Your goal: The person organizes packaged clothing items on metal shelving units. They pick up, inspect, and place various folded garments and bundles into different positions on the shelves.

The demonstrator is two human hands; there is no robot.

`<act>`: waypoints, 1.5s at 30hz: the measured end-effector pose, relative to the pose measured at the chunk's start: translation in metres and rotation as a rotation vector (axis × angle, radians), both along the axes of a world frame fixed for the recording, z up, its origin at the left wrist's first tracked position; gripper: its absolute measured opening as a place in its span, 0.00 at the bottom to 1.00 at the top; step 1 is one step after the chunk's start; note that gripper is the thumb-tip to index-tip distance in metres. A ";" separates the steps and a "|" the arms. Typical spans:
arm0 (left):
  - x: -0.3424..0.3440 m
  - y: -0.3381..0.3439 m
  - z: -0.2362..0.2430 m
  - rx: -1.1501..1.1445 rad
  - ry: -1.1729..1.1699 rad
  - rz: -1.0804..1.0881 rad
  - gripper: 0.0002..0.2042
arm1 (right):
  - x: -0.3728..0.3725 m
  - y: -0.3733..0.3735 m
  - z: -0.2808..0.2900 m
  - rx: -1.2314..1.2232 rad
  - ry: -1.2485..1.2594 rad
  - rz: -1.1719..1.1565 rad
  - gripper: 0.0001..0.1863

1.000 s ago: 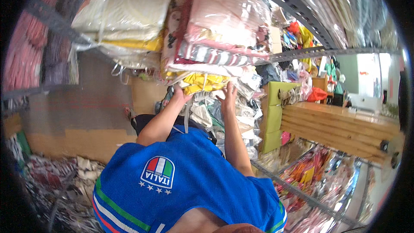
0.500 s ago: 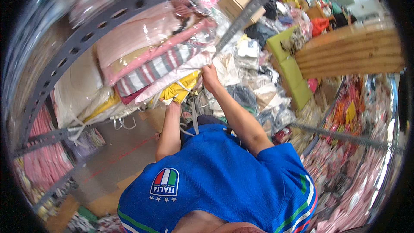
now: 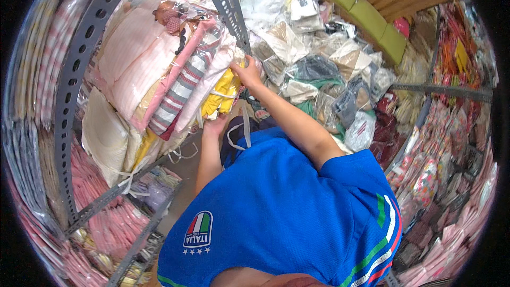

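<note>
A folded yellow cloth bundle (image 3: 223, 93) with white ties lies on the near side of a shelf stack. My left hand (image 3: 215, 126) supports its lower end, with the fingers partly hidden beneath it. At the bundle's upper end, my right hand (image 3: 247, 72) is closed around the edge, thumb showing. Against the yellow bundle rests a pale pink folded cloth (image 3: 204, 90). Beyond it come a grey, white and red striped cloth (image 3: 183, 90) and a large light-pink bundle in clear plastic (image 3: 130, 64).
A perforated grey metal post (image 3: 226, 5) rises just beyond my right hand, and another upright (image 3: 69, 101) stands left. Plastic-wrapped garments (image 3: 319, 69) heap up on the right near a green padded piece (image 3: 361, 13). A cream bundle (image 3: 103, 133) sits at the shelf's left, its white ties hanging.
My view has turned and shifted, so the stack appears steeper and farther left. Both hands remain at the yellow bundle, which shows more of its surface now.
</note>
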State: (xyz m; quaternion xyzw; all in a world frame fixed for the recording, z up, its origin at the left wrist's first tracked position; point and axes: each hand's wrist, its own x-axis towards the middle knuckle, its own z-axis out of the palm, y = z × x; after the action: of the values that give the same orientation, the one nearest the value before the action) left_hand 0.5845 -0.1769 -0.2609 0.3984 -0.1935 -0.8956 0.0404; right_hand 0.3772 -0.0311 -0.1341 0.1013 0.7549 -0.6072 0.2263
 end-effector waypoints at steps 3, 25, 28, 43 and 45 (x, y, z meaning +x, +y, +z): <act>0.040 0.007 -0.005 -0.212 -0.081 -0.353 0.28 | 0.012 0.003 -0.025 -0.271 -0.180 0.019 0.55; -0.027 0.046 0.151 -0.481 -0.360 -0.230 0.42 | 0.016 0.026 -0.023 -0.827 -0.199 0.144 0.32; -0.018 0.038 0.162 -0.398 -0.384 -0.512 0.46 | 0.011 0.032 -0.007 -0.641 -0.164 0.067 0.49; -0.069 0.064 0.261 -0.246 0.245 0.403 0.37 | 0.009 0.069 -0.025 -0.225 -0.135 0.324 0.52; -0.073 0.060 0.262 -0.277 0.270 0.408 0.37 | 0.001 0.092 -0.017 -0.162 -0.096 0.373 0.51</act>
State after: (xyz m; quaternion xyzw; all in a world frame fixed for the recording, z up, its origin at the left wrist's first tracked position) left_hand 0.5119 -0.1173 0.0015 0.2968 -0.2228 -0.8789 0.2997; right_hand 0.3782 0.0606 -0.1510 -0.0300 0.6977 -0.6079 0.3778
